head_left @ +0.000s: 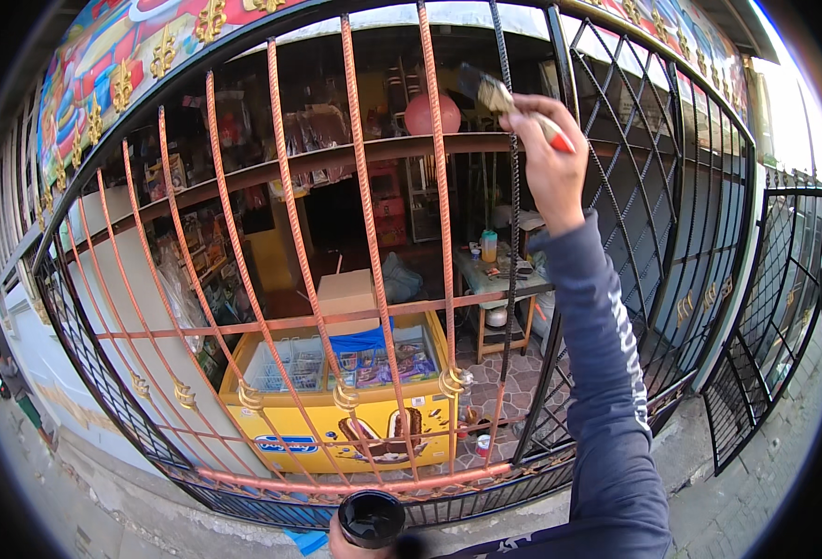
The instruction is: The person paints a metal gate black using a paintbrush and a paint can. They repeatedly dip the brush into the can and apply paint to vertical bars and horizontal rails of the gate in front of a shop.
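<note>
In my raised right hand (556, 166) is a paintbrush (494, 94), gripped by its pale, red-tipped handle. Its dark, paint-covered bristles point up and to the left, beside a twisted vertical bar (515, 200). That bar is black over most of its length and reddish-brown near the bottom. Low in the picture, my left hand (342, 542) is wrapped around a black cup (372, 519) with dark liquid inside; most of this hand is hidden. The bars to the left, such as one twisted bar (370, 224), are rusty orange-brown, while the diamond lattice (630, 140) on the right is black.
Behind the bars stand a yellow ice cream freezer (336, 443) with a cardboard box (346, 293) on it, and a small table (499, 279). A pink balloon (432, 114) hangs inside. A black gate (769, 326) stands at the far right. At the far left is a person (18, 382).
</note>
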Motion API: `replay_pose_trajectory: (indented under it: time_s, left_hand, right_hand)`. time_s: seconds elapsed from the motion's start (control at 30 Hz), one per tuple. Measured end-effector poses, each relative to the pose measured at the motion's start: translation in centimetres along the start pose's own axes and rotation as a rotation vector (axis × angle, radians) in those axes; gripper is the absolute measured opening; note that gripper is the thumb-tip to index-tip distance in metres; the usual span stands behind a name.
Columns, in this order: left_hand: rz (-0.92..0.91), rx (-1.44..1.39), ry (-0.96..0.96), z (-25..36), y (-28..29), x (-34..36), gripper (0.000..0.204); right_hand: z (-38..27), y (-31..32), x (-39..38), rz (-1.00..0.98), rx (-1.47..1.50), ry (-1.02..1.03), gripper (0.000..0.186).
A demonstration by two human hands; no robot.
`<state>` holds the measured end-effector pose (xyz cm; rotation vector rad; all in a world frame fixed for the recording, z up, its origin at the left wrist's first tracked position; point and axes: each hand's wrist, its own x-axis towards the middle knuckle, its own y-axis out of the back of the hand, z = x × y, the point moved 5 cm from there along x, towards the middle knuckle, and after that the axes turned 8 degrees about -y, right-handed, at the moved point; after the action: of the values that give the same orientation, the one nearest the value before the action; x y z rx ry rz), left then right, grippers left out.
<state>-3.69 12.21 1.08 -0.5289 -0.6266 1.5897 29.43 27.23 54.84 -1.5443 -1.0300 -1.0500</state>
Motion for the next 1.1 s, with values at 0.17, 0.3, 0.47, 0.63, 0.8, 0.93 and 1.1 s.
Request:
replay_pose_trajectory:
  time_s: [0.17,0.3,0.47,0.63,0.8,0.93,1.1]
  left_hand:
    - [0.003,0.824,-0.415,1.1,0.5,-2.4,0.089]
    - [0.022,0.906,-0.480,1.3,0.7,-3.4,0.101]
    - [0.093,0.966,-0.525,0.9,2.5,-3.6,0.119]
    - [0.099,0.920,-0.501,0.5,2.8,-3.6,0.118]
    - [0.116,0.944,-0.541,1.4,1.9,-4.4,0.114]
    - [-0.001,1.099,-0.539,1.8,1.5,-4.2,0.109]
    - [0.065,0.999,-0.502,2.0,2.9,-4.5,0.111]
  right_hand:
    - [1.0,-5.2,11.4,0.209,-0.186,0.287,0.018]
    - [3.2,-7.5,16.5,0.210,-0.268,0.194,0.012]
    - [5.1,-8.4,18.9,0.057,-0.262,0.137,0.017]
    - [4.3,-8.9,19.3,0.110,-0.276,0.230,0.011]
    - [3.6,-8.6,20.2,0.073,-0.225,0.094,0.015]
    - [2.5,-9.1,20.2,0.063,-0.314,0.171,0.017]
    - [2.1,-9.2,20.1,0.102,-0.316,0.204,0.018]
